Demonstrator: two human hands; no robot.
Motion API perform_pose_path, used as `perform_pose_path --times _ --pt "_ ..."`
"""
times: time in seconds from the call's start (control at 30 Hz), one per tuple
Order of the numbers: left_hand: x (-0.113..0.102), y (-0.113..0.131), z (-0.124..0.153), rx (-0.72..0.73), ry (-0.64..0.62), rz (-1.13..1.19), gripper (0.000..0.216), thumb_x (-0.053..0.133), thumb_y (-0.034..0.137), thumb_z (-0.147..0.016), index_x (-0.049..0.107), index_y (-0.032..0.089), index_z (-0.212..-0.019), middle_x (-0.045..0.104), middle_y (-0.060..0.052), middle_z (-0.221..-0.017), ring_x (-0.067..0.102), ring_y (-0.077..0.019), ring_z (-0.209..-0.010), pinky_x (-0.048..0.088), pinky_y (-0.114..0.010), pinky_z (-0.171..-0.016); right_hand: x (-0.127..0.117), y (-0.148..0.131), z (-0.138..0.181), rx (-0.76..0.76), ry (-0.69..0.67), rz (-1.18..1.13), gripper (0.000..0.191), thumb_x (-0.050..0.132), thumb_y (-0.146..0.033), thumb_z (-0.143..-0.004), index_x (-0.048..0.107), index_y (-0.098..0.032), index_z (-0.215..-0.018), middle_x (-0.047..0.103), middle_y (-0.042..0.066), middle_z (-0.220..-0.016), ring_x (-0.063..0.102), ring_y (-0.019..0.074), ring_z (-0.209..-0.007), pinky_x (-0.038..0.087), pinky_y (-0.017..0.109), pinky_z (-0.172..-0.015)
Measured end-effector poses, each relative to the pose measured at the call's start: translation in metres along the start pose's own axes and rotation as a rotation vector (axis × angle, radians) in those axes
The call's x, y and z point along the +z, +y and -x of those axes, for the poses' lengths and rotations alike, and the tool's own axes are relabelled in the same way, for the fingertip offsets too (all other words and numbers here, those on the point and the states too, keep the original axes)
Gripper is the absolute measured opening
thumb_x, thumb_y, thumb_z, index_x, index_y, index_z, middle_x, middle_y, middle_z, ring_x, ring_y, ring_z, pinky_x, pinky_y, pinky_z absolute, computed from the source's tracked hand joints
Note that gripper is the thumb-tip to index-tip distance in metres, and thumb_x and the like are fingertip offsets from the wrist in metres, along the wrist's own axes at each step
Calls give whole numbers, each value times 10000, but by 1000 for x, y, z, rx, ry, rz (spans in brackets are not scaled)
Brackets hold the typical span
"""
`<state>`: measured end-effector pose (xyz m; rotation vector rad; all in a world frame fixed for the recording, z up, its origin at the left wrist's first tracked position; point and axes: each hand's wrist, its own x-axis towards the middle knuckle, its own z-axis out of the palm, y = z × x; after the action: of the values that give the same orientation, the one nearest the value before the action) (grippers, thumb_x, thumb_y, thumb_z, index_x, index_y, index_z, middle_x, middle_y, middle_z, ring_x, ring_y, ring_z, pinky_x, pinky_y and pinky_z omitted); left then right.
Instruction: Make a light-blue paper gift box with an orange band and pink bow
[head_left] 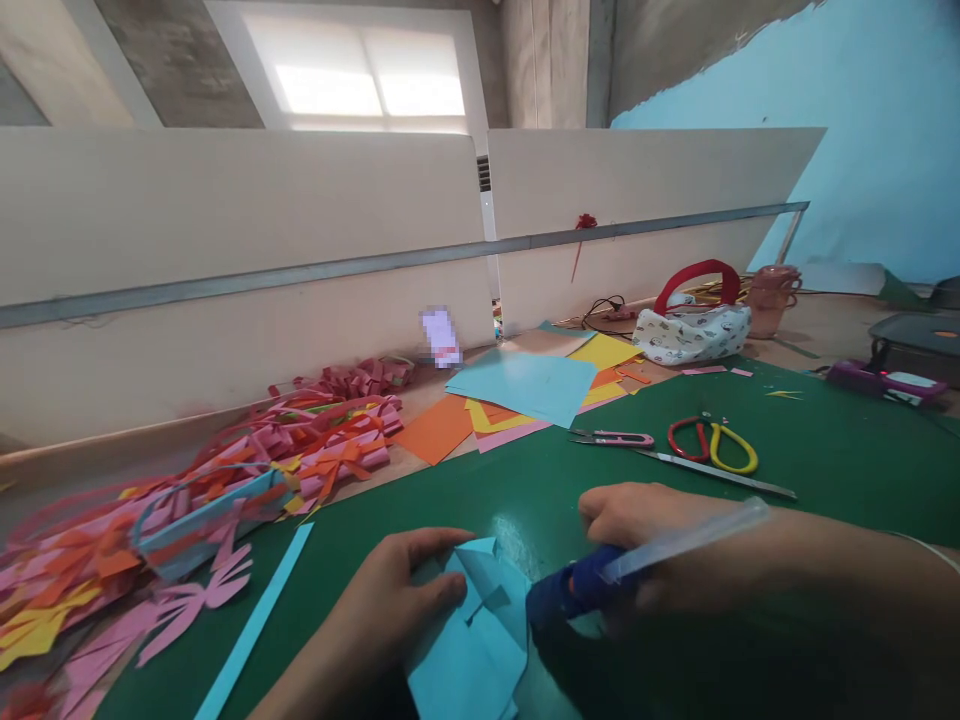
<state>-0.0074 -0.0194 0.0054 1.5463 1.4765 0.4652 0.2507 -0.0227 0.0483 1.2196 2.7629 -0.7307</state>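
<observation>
My left hand pinches a folded piece of light blue paper near its upper left edge, thumb on top. In my right hand is a blue glue gun with a clear glue stick standing out of its back. The gun's front end is at the right edge of the folded paper; whether it touches cannot be made out. A narrow light blue paper strip lies on the green mat left of my left hand.
Scissors, pink-handled snips and a metal ruler lie beyond my right hand. Coloured paper sheets are stacked at the back. Paper pieces and bows pile up at left. A fabric basket stands back right, before a white panel.
</observation>
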Motion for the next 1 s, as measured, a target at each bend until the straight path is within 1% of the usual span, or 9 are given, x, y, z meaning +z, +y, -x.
perform_pose_path --times 0.17,0.3,0.4,0.5,0.57,0.63,0.77,0.9,1.0 --pt "-1 -7 -2 7 10 -31 387 585 238 -677 653 169 -1052 679 -61 -1044 590 -258 -1024 436 -363 -897 -3 4 -6 53 -48 -70 263 672 -430 -656 625 -174 -692 541 6 -818 510 120 -647 345 193 -473" --pt "-1 -6 -2 8 -1 -8 395 599 248 -667 655 177 -1052 680 -56 -1038 585 -254 -1028 453 -340 -863 -12 11 -9 42 14 -94 271 676 -438 -643 641 -204 -775 533 -5 -792 496 124 -641 348 199 -479" --pt "1 -1 1 14 25 23 371 600 257 -657 672 169 -1011 699 -55 -960 605 -251 -961 471 -335 -811 -23 13 -9 92 27 -132 302 655 -454 -665 648 -214 -848 550 4 -811 514 151 -699 371 219 -523" --pt "2 4 2 6 32 29 352 612 246 -627 690 172 -963 710 -43 -849 618 -245 -886 481 -333 -766 -31 12 -11 139 49 -160 349 643 -483 -669 647 -203 -877 567 19 -849 529 179 -755 389 242 -562" --pt "2 7 2 -3 12 21 348 622 238 -611 697 181 -946 708 -34 -797 621 -238 -854 482 -327 -755 -33 11 -15 103 56 -174 359 656 -480 -657 643 -205 -887 570 16 -854 531 179 -761 387 239 -561" --pt "2 8 3 -17 2 30 339 625 232 -604 700 186 -932 706 -27 -772 624 -228 -823 485 -322 -746 -32 8 -22 27 42 -184 336 666 -462 -652 644 -208 -871 571 7 -838 529 164 -739 376 223 -542" --pt "4 12 4 -25 5 81 324 627 240 -599 706 182 -908 710 -38 -819 630 -232 -811 492 -328 -740 -28 2 -40 -89 17 -140 274 641 -436 -684 646 -198 -820 564 -3 -790 510 129 -672 345 199 -496" --pt "5 12 2 10 12 55 314 641 248 -585 719 191 -883 715 -37 -811 627 -254 -842 490 -339 -764 -23 -2 -55 -101 -22 -52 295 638 -451 -674 643 -169 -760 548 3 -754 488 123 -626 317 202 -459" --pt "4 5 0 14 39 25 336 635 226 -577 718 195 -901 717 -38 -826 626 -257 -853 488 -346 -772 -20 1 -56 -107 -23 -70 303 638 -458 -667 643 -172 -766 541 -1 -748 494 126 -641 323 197 -467"
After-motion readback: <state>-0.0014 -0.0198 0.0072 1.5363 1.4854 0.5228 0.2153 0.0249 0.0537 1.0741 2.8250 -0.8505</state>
